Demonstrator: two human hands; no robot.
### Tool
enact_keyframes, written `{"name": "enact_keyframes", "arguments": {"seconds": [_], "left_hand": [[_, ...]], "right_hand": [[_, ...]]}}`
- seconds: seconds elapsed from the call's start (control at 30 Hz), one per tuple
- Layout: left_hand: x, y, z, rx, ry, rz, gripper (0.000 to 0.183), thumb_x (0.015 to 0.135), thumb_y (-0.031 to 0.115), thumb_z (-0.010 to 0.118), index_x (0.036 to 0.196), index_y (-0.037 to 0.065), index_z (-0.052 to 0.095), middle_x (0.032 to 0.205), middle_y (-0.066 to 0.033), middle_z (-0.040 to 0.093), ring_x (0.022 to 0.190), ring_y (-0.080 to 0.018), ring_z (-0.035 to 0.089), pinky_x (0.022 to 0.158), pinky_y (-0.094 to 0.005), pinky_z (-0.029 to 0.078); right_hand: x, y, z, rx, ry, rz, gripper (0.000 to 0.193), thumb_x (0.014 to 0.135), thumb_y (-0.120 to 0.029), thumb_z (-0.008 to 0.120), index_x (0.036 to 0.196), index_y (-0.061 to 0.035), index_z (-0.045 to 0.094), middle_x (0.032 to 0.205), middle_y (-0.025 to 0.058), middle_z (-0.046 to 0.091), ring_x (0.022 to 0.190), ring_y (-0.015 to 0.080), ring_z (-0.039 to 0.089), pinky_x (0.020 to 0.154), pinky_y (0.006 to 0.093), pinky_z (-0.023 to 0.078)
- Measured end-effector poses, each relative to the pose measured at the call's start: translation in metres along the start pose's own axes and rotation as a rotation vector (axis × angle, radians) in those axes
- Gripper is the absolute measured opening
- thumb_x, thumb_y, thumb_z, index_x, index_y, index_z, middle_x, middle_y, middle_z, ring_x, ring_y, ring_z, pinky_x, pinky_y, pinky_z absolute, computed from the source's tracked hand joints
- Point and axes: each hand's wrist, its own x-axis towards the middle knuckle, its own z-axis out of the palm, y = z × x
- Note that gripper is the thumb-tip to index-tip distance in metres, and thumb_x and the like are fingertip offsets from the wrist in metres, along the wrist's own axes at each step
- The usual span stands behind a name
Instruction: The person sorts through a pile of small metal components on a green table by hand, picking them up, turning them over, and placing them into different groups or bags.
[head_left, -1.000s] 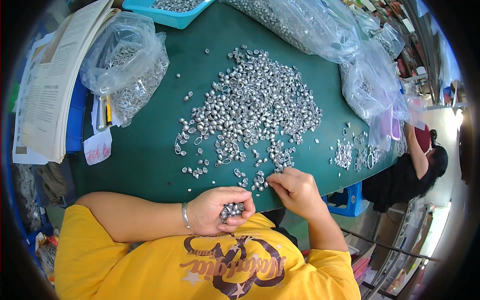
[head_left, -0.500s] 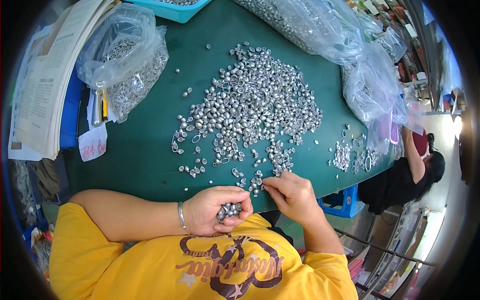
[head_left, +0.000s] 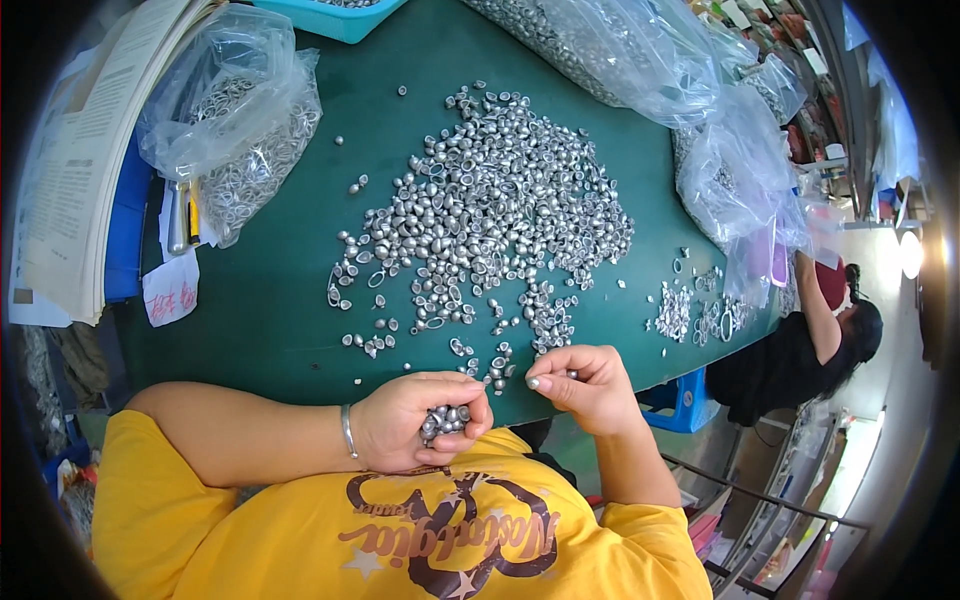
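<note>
Many small silver metal cups, rounded and hollow, lie in a large pile (head_left: 500, 190) on the green table (head_left: 270, 300). My left hand (head_left: 395, 425) is cupped, its fingers curled around a handful of the same cups (head_left: 445, 424). At the table's near edge my right hand (head_left: 595, 390) is closed, thumb and forefinger together, with a small silver cup (head_left: 572, 374) showing between its fingers. Whether its fingertips pinch another piece is too small to tell. Between the two hands sits a small cluster of cups (head_left: 499, 368).
Clear plastic bags of silver parts stand at the left (head_left: 240, 130) and right (head_left: 735, 170). A blue tray (head_left: 340, 22) is at the far edge. Papers (head_left: 90, 180) stand at left; silver rings (head_left: 715, 318) lie at right. Another person (head_left: 775, 360) sits beyond a blue stool (head_left: 690, 402).
My right hand has lifted and turned from the small cluster of cups, its thumb now showing and a cup visible in its fingers. The left hand keeps its handful. The view has shifted slightly.
</note>
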Motion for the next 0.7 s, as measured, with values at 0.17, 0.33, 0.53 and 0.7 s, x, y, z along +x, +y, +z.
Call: {"name": "enact_keyframes", "arguments": {"seconds": [0.17,0.33,0.53,0.7], "left_hand": [[0.001,-0.001,-0.003,-0.008,-0.021,0.0,0.029,0.092,0.021,0.034,0.08,0.003,0.053,0.079,-0.0089,0.048,0.053,-0.0101,0.038,0.041,-0.0196,0.028],[0.001,0.0,-0.003,0.016,-0.033,-0.016,0.03,0.092,0.022,0.034,0.08,0.002,0.053,0.078,-0.0084,0.048,0.053,-0.0096,0.038,0.041,-0.0195,0.028],[-0.001,0.0,-0.001,0.003,-0.045,-0.008,0.026,0.092,0.023,0.038,0.08,0.003,0.05,0.076,-0.0058,0.047,0.054,-0.0093,0.04,0.04,-0.0195,0.028],[0.0,0.0,-0.003,0.023,-0.039,-0.014,0.026,0.092,0.023,0.039,0.081,0.003,0.05,0.076,-0.0057,0.046,0.054,-0.0092,0.04,0.04,-0.0194,0.028]], "right_hand": [[0.001,0.013,-0.015,0.353,-0.154,0.004,0.007,0.079,0.003,0.056,0.085,0.0041,0.059,0.068,0.0014,0.055,0.052,0.0028,0.038,0.045,0.0162,0.028],[0.006,0.007,-0.018,0.332,-0.209,-0.086,0.004,0.075,0.002,0.056,0.08,0.0037,0.056,0.071,0.0056,0.055,0.052,0.006,0.042,0.046,0.018,0.032],[0.013,0.003,0.013,-0.915,0.116,-0.527,0.008,0.07,-0.003,0.065,0.077,-0.0021,0.062,0.066,0.0119,0.057,0.058,0.0268,0.056,0.052,0.0312,0.046],[0.01,0.004,0.011,-0.985,0.117,-0.51,0.007,0.07,-0.002,0.065,0.077,-0.0021,0.062,0.064,0.0102,0.057,0.055,0.0241,0.056,0.051,0.0302,0.045]]}}
